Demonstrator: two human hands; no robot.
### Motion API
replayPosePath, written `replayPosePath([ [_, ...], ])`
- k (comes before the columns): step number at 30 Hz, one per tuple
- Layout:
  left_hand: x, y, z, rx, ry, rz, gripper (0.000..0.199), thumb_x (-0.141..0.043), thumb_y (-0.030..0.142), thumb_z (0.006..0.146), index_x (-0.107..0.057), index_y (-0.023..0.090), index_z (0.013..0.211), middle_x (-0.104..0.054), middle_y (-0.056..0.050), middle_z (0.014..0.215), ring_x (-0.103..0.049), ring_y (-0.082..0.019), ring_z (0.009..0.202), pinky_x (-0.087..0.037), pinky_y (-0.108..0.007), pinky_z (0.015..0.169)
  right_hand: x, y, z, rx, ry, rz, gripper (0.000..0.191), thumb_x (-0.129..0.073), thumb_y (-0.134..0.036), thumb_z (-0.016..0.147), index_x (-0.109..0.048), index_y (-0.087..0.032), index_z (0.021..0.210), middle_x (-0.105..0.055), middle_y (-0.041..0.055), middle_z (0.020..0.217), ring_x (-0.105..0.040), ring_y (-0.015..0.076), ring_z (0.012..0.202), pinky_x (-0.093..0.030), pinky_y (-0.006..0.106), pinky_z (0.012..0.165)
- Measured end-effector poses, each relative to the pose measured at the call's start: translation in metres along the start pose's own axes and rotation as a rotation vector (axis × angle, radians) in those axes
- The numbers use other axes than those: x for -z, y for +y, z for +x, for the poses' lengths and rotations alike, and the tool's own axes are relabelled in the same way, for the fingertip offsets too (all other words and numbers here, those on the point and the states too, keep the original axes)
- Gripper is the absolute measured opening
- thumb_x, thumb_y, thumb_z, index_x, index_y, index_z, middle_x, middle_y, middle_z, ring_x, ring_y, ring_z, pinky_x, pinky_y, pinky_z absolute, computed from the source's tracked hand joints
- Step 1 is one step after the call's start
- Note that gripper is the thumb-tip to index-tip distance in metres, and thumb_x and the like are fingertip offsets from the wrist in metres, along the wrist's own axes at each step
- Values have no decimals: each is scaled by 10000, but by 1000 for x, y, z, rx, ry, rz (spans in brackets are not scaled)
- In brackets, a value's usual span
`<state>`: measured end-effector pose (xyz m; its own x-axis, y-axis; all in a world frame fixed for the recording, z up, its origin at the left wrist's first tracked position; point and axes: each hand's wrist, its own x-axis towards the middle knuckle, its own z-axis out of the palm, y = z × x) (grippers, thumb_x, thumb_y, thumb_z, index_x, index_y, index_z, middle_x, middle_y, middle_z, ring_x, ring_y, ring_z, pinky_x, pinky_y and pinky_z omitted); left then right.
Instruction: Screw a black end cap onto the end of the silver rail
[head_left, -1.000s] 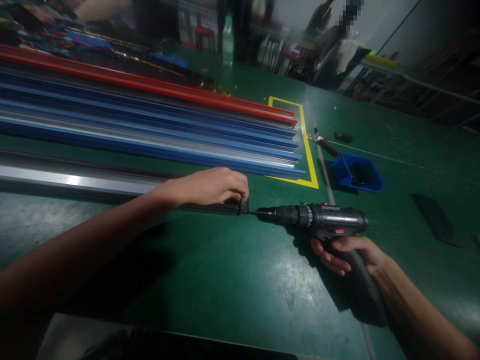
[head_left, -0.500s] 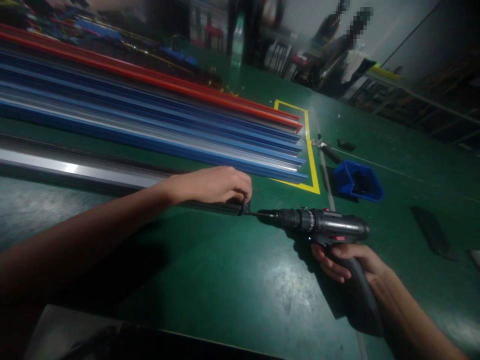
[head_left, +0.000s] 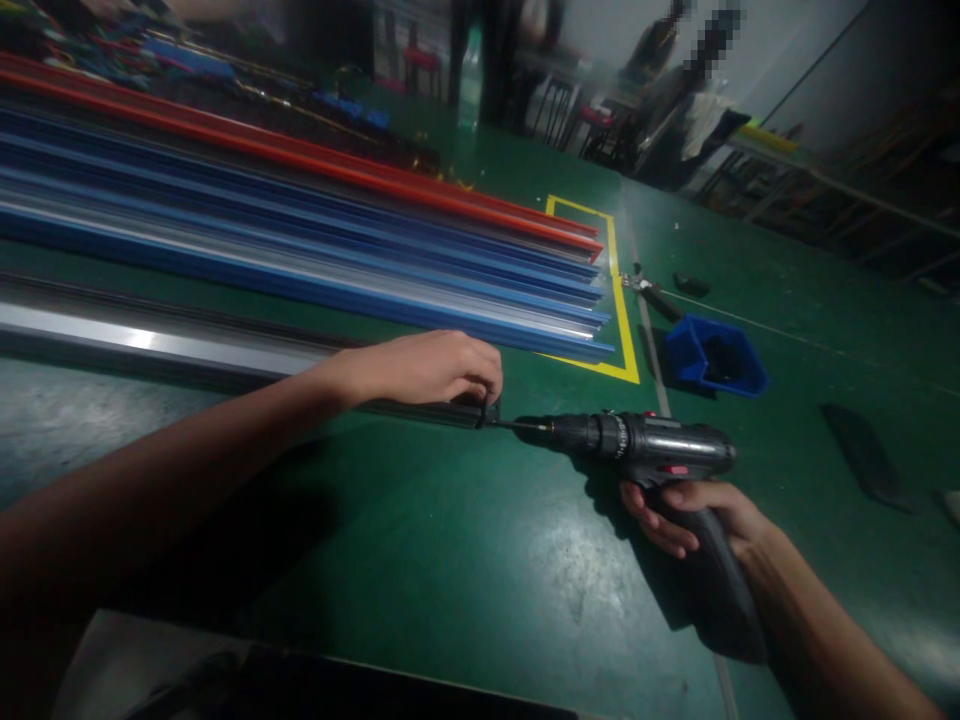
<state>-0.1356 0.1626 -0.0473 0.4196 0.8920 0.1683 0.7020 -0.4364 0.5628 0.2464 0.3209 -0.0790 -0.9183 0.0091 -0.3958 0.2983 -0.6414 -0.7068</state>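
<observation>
My right hand (head_left: 694, 515) is wrapped around the grip of a black cordless drill (head_left: 660, 445), which lies level and points left. Its long thin bit (head_left: 517, 426) reaches a small black end piece (head_left: 487, 410) at the right end of a grey metal profile (head_left: 142, 338). My left hand (head_left: 446, 368) rests over that end, fingers curled down and closed on the black end piece. The fingertips are partly hidden, and so is the exact spot where the bit meets the piece.
Several blue profiles (head_left: 337, 265) and red profiles (head_left: 360, 160) lie side by side beyond the grey one. A blue bin (head_left: 750, 370) with dark parts stands at right, near a dark-handled tool (head_left: 660, 300). Yellow tape (head_left: 626, 340) marks the green surface. A clear bottle (head_left: 471, 80) stands behind.
Both hands and the drill hold almost the same place, with a slight shift of the whole view. A tiny light below the drill's chuck showed earlier and is no longer visible.
</observation>
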Motion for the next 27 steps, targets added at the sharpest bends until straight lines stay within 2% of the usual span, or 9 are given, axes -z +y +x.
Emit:
replayPosePath([
  [27,0,0,1,11,10,-34,215,-559,98,931,-740,216,926,-711,-23,961,-647,-135,859,-453,-239,781,-1,-2,1,16,2,-51,309,-725,-300,851,-768,-39,1012,-680,98,832,-494,57,482,-518,205,515],
])
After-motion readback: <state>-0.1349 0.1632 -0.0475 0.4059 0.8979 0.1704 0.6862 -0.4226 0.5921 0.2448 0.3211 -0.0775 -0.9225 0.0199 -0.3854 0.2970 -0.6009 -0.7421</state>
